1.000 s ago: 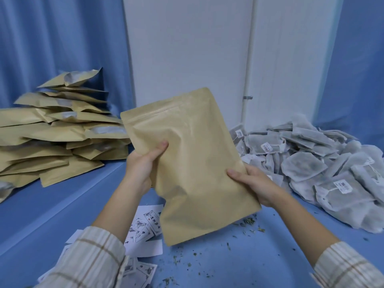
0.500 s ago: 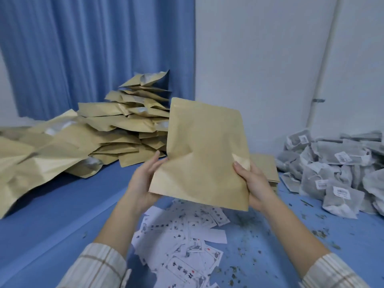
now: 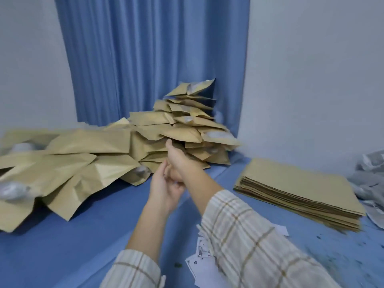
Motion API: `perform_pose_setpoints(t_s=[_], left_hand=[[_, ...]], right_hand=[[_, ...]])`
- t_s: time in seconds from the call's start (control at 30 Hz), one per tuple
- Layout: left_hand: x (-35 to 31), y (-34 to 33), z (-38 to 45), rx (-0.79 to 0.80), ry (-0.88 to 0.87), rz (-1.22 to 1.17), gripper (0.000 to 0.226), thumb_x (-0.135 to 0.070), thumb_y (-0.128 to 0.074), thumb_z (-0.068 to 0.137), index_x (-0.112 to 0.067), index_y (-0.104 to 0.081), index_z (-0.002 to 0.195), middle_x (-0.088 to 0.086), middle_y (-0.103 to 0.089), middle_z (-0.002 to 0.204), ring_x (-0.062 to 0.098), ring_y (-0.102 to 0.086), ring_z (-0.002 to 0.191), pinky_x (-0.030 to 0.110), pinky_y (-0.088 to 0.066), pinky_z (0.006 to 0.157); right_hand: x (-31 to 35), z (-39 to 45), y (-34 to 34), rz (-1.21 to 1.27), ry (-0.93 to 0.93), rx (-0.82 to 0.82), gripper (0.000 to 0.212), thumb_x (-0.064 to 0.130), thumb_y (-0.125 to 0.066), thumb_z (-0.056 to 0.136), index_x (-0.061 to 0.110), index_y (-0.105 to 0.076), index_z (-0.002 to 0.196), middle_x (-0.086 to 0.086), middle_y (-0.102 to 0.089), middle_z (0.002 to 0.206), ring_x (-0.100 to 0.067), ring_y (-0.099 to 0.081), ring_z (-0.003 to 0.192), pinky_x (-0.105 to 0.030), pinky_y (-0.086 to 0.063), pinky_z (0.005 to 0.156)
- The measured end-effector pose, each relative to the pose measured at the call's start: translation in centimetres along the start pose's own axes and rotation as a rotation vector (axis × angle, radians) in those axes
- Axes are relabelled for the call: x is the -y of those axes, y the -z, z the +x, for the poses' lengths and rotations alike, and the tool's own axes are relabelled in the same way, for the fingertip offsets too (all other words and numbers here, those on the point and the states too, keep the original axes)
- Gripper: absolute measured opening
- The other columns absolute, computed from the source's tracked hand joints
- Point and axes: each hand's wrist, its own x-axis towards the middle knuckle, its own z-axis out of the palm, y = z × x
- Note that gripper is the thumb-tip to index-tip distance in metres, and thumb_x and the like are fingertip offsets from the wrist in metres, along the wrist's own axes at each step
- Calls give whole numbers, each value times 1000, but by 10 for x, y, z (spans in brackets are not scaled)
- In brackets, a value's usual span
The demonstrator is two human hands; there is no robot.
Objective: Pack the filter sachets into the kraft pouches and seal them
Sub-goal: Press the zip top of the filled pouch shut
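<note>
A big heap of filled kraft pouches lies along the back left of the blue surface and rises to a peak by the curtain. My right hand reaches out to the heap with its fingers straight. The fingertips are at the lower edge of a pouch on the pile, and the hand grips nothing. My left hand hangs below the right wrist, loosely curled and empty. A flat stack of empty kraft pouches lies to the right. Grey filter sachets show at the right edge.
A blue curtain and white walls close off the back. Printed paper cards lie near my right sleeve. Green crumbs are scattered on the blue surface at the lower right.
Both hands held one kraft pouch in front of me; now neither holds it. My view has swung left to the heap, and my right hand has stretched out to it.
</note>
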Motion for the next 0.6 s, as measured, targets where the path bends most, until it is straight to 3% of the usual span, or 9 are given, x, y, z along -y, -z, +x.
perform_pose_setpoints(t_s=[0.07, 0.17, 0.2, 0.27, 0.33, 0.43, 0.53, 0.6], left_hand=[[22, -3, 4, -12, 54, 61, 43, -32, -43, 99, -2, -53, 128, 13, -65, 92, 23, -62, 83, 34, -50, 72], [60, -12, 16, 14, 95, 120, 33, -24, -40, 101, -4, -54, 123, 13, -63, 99, 24, -60, 94, 36, -50, 77], [72, -17, 21, 16, 106, 141, 29, -21, -38, 101, -5, -54, 120, 13, -62, 97, 23, -60, 92, 35, -53, 74], [95, -29, 28, 10, 140, 173, 25, -15, -38, 100, -4, -56, 115, 15, -59, 100, 22, -60, 88, 37, -57, 67], [116, -40, 35, 2, 183, 180, 25, -14, -43, 99, -2, -55, 118, 16, -56, 108, 23, -61, 85, 42, -58, 65], [145, -52, 46, -41, 283, 191, 25, -16, -51, 96, -2, -46, 116, 15, -55, 104, 29, -62, 78, 43, -52, 74], [168, -58, 55, -41, 378, 219, 31, -18, -55, 94, -2, -44, 118, 18, -60, 102, 36, -62, 76, 41, -53, 71], [181, -62, 58, -37, 409, 226, 32, -17, -55, 94, -2, -45, 120, 19, -61, 99, 36, -63, 77, 41, -52, 74]], right_hand=[[-19, 6, 22, 41, -21, -9, 52, 57, -30, 95, 9, -49, 86, -7, -52, 72, -20, -49, 64, -28, -41, 64], [-42, 11, 61, -65, -6, -36, 52, 49, -38, 95, 1, -54, 105, -19, -60, 112, -25, -57, 86, -34, -45, 79], [-48, 11, 75, -146, 36, -84, 51, 45, -40, 95, -2, -54, 107, -22, -59, 118, -25, -59, 88, -33, -45, 77], [-59, 9, 109, -395, 174, -213, 42, 37, -42, 94, 1, -59, 109, -19, -64, 110, -21, -57, 84, -28, -42, 70], [-73, 5, 149, -662, 261, -304, 38, 36, -43, 94, 13, -58, 119, -9, -65, 111, -22, -59, 99, -28, -43, 82], [-99, 4, 219, -1077, 297, -437, 45, 33, -41, 97, 10, -45, 135, -10, -52, 133, -27, -49, 121, -34, -37, 101], [-133, -4, 289, -1464, 169, -537, 61, 42, -40, 96, 10, -24, 145, -9, -31, 149, -26, -29, 135, -38, -27, 109], [-152, -11, 326, -1539, -30, -534, 76, 58, -36, 91, 16, -9, 149, -6, -20, 153, -25, -19, 140, -44, -21, 110]])
